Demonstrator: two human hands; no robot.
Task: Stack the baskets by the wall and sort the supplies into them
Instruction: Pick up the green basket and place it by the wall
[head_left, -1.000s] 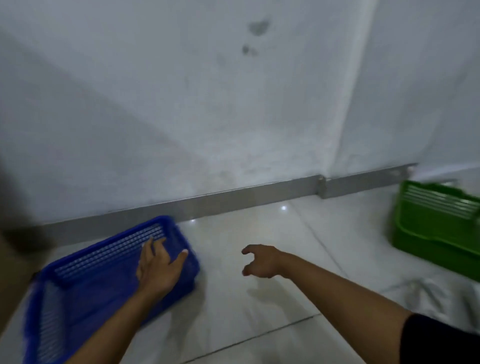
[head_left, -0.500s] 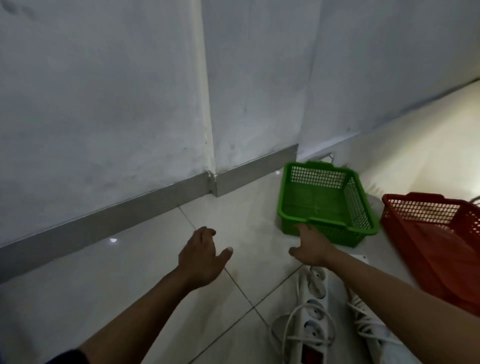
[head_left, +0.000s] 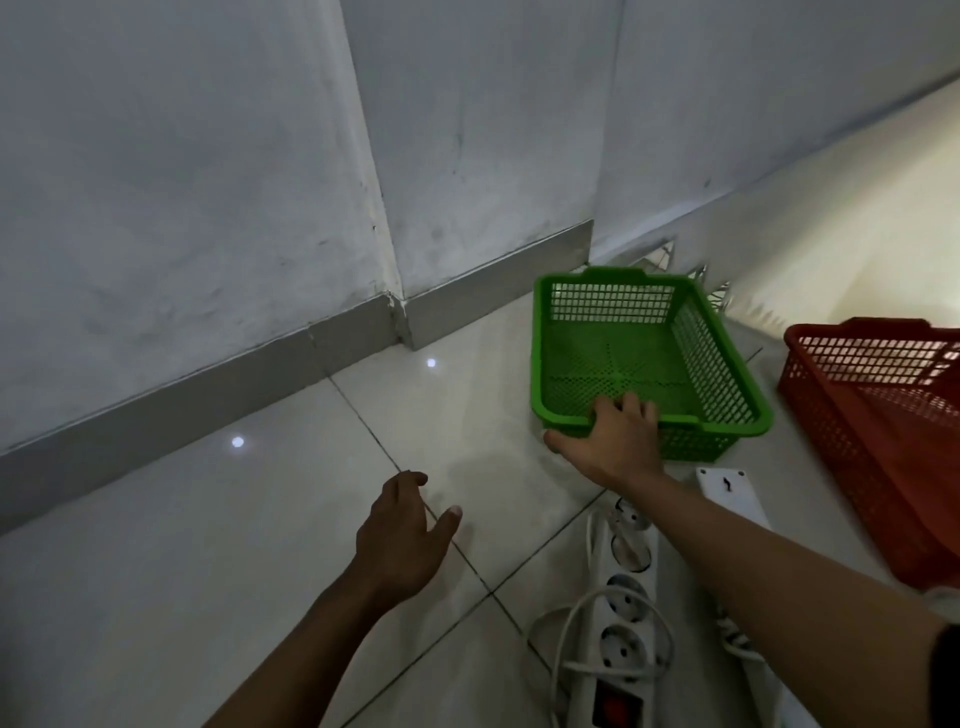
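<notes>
The floor (head_left: 218, 561) is pale glossy tile with dark grout lines, bounded by a white wall (head_left: 182, 171) with a grey skirting strip (head_left: 171, 400) along its base; the wall steps outward at a corner above the middle of the floor.

Nearest the camera, a white power strip (head_left: 621, 613) lies flat on the tile at lower right, sockets facing up, with its white cable (head_left: 566, 639) looped over and beside it. A second white strip (head_left: 727, 493) lies just to its right, partly hidden under the right forearm.

The left hand (head_left: 402, 535) hangs above bare tile, left of the power strip. It grips nothing: the fingers are loosely curled and the thumb is spread outward (whether it touches the floor cannot be told).

Further out, the right hand (head_left: 610, 441) is closed over the near rim of the green basket (head_left: 623, 358), fingers hooked inside the rim and thumb outside on the near left corner. The green basket is a shallow perforated tray resting upright on the floor, near the skirting strip but apart from it, and it contains nothing.

To the right, the red basket (head_left: 878, 415) of similar perforated build sits tilted, separate from the green one; its right portion is cut off by the frame edge.
</notes>
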